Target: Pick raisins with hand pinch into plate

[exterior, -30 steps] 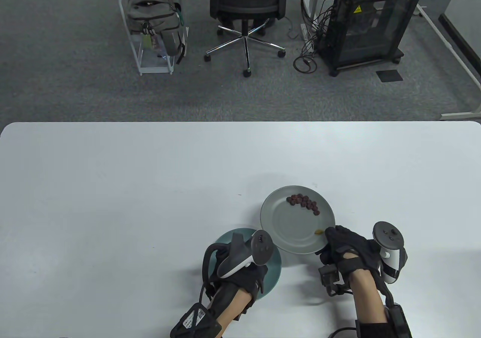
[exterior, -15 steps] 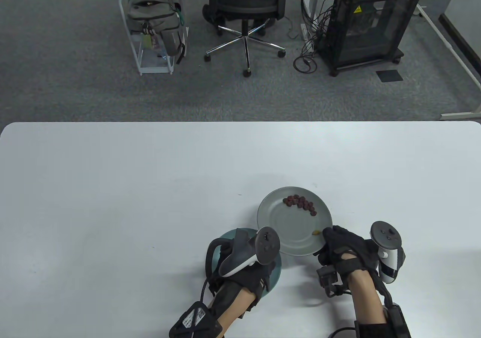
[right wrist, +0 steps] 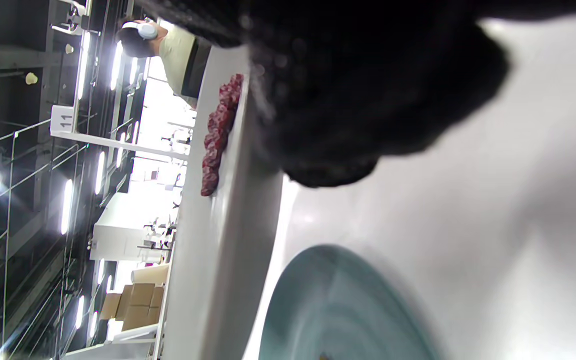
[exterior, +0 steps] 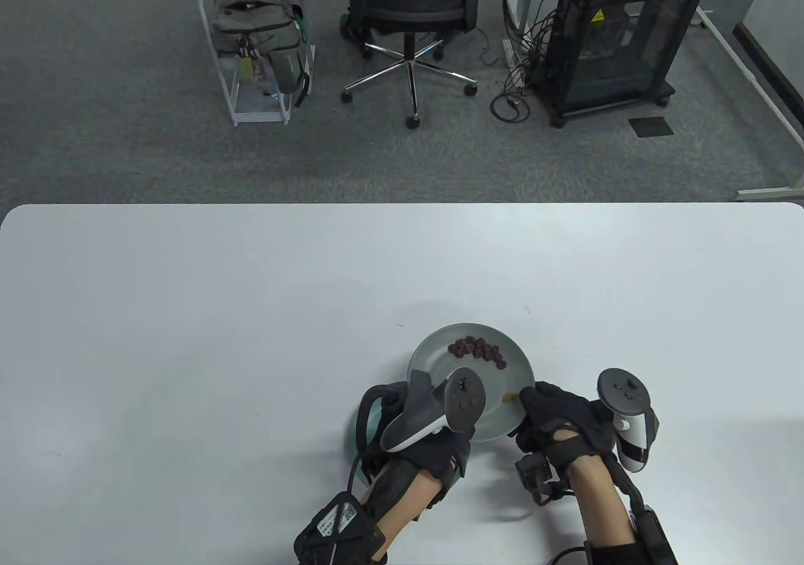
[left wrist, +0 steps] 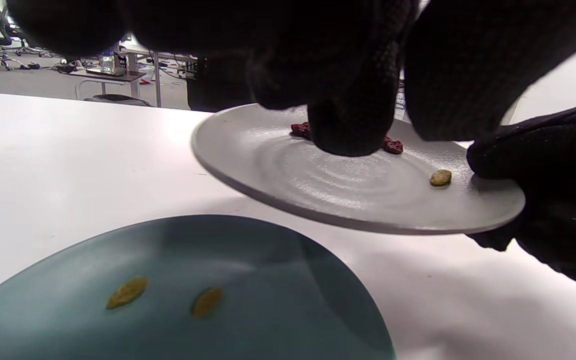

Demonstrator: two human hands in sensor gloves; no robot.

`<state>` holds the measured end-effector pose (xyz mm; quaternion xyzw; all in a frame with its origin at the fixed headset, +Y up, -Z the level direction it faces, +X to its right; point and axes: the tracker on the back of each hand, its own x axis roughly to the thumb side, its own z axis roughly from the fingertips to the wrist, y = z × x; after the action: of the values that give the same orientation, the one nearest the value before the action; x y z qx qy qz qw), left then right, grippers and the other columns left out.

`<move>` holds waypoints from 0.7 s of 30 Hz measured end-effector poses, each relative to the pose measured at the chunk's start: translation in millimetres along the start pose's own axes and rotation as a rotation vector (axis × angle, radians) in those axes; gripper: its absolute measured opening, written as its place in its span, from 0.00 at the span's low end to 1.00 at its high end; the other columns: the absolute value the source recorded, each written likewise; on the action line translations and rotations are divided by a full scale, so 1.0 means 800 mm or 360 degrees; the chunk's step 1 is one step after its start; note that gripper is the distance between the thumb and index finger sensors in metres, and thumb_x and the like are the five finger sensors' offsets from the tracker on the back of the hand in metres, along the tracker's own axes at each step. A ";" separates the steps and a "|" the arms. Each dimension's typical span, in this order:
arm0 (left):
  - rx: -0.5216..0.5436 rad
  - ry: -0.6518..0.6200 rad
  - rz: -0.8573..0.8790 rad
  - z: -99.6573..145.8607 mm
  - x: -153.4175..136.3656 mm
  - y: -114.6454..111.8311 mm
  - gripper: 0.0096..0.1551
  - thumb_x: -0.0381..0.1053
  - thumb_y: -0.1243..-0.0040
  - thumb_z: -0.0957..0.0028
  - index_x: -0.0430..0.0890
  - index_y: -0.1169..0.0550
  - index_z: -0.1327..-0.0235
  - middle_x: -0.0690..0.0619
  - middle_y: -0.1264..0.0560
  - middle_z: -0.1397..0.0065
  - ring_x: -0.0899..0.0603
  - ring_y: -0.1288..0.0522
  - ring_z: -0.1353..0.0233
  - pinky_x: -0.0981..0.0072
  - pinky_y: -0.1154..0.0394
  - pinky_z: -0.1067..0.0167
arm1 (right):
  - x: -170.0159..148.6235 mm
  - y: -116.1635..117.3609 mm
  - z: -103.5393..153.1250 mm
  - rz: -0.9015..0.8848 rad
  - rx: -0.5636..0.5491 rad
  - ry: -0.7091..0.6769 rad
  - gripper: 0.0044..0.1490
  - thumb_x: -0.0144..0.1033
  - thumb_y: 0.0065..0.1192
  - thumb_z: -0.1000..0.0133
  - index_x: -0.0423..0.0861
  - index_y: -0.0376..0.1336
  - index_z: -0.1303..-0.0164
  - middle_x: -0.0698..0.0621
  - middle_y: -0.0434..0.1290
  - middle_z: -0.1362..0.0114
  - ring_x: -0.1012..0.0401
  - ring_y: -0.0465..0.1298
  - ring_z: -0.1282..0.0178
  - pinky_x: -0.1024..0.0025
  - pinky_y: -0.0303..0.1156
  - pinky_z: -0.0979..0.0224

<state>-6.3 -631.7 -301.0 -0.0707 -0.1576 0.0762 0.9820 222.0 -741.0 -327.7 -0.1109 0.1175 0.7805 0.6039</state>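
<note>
Right hand grips grey plate; left hand grasp unclear; "11" sign.

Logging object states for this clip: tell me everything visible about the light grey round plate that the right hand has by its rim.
The light grey round plate is matte, shallow, with faint concentric rings. It is lifted clear of the white table and tilted, partly overhanging the teal plate. The right hand grips its near right rim. A cluster of dark red raisins lies on its far side and one yellow raisin beside the gripping fingers. The left hand hovers over it; contact is unclear.
</note>
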 end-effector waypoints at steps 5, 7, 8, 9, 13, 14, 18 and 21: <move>-0.0013 0.0020 -0.0012 -0.008 0.000 0.002 0.26 0.58 0.24 0.53 0.37 0.11 0.56 0.47 0.16 0.63 0.46 0.21 0.69 0.44 0.24 0.61 | 0.003 0.009 0.002 0.0022 0.0030 -0.0020 0.33 0.39 0.60 0.45 0.29 0.65 0.39 0.43 0.87 0.59 0.59 0.86 0.82 0.72 0.82 0.78; -0.0027 0.0027 -0.0002 -0.012 -0.001 0.002 0.26 0.57 0.24 0.53 0.37 0.11 0.56 0.47 0.16 0.63 0.46 0.21 0.69 0.44 0.24 0.61 | 0.004 0.013 0.002 0.0022 0.0051 -0.0023 0.33 0.39 0.60 0.45 0.29 0.65 0.39 0.43 0.87 0.60 0.59 0.86 0.82 0.72 0.82 0.78; -0.0028 0.0030 -0.0002 -0.014 -0.001 0.002 0.26 0.57 0.24 0.53 0.37 0.11 0.56 0.47 0.16 0.62 0.46 0.21 0.69 0.43 0.24 0.61 | 0.004 0.015 0.002 0.0025 0.0062 -0.0022 0.33 0.39 0.60 0.45 0.29 0.65 0.39 0.43 0.87 0.59 0.59 0.86 0.82 0.72 0.82 0.78; -0.0040 0.0036 -0.0009 -0.017 -0.001 0.002 0.26 0.57 0.24 0.53 0.37 0.11 0.56 0.47 0.16 0.62 0.46 0.21 0.69 0.44 0.24 0.61 | 0.003 0.017 0.002 0.0025 0.0073 -0.0022 0.33 0.39 0.60 0.45 0.29 0.65 0.39 0.43 0.87 0.59 0.59 0.86 0.82 0.72 0.82 0.78; -0.0058 0.0042 0.0003 -0.024 -0.002 0.001 0.26 0.57 0.24 0.53 0.37 0.11 0.56 0.47 0.16 0.62 0.46 0.21 0.69 0.43 0.24 0.61 | 0.005 0.025 0.003 0.0026 0.0116 -0.0030 0.33 0.39 0.60 0.44 0.29 0.65 0.39 0.44 0.87 0.59 0.59 0.86 0.82 0.72 0.82 0.78; -0.0063 0.0039 0.0005 -0.026 -0.002 0.000 0.26 0.57 0.24 0.53 0.37 0.11 0.55 0.47 0.16 0.62 0.46 0.21 0.69 0.44 0.24 0.61 | 0.005 0.027 0.003 0.0026 0.0126 -0.0031 0.33 0.39 0.60 0.45 0.29 0.65 0.39 0.44 0.87 0.60 0.59 0.86 0.82 0.72 0.82 0.78; -0.0067 0.0026 0.0040 -0.034 0.000 -0.004 0.25 0.56 0.24 0.53 0.37 0.11 0.55 0.47 0.16 0.62 0.46 0.21 0.69 0.44 0.24 0.61 | 0.007 0.035 0.005 0.0056 0.0152 -0.0043 0.33 0.39 0.60 0.44 0.29 0.65 0.39 0.44 0.87 0.60 0.59 0.86 0.82 0.72 0.82 0.78; -0.0074 0.0021 0.0044 -0.038 0.003 -0.007 0.25 0.55 0.24 0.54 0.37 0.11 0.55 0.47 0.16 0.62 0.46 0.21 0.69 0.44 0.24 0.61 | 0.008 0.041 0.006 0.0068 0.0174 -0.0047 0.33 0.39 0.60 0.44 0.29 0.65 0.39 0.44 0.87 0.60 0.59 0.86 0.82 0.72 0.82 0.78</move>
<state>6.9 -640.5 -328.1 -0.0960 -0.1519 0.0856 0.9800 188.7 -741.8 -323.3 -0.0635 0.1534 0.7872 0.5939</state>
